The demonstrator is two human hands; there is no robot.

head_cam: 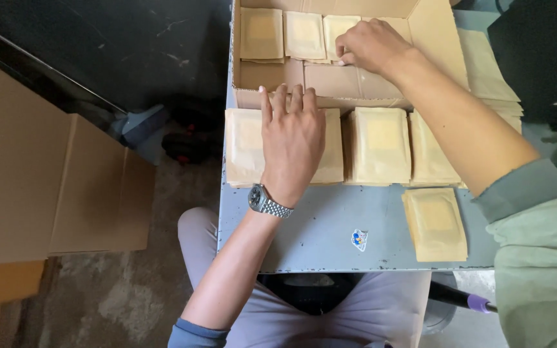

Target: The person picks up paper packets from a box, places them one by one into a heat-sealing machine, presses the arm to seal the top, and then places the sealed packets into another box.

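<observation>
packets in box: three flat tan padded packets [304,35] stand in a row at the far end of the open cardboard box [436,38].
right hand: right hand [372,45] pinches the edge of the third packet, fingers curled on it.
left hand: left hand [291,138] lies flat, fingers released, on the nearest stack [243,145] just before the box.
step: packing looks barely begun; the next move calls for seating that packet flush.
other packets: more stacks [381,145] alongside, one packet [434,224] apart.
sticker: small blue-white sticker [359,240] on the grey table [317,235].

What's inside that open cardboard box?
The cardboard box holds a row of tan padded envelopes; the right hand covers some. Its bottom is mostly hidden.
</observation>
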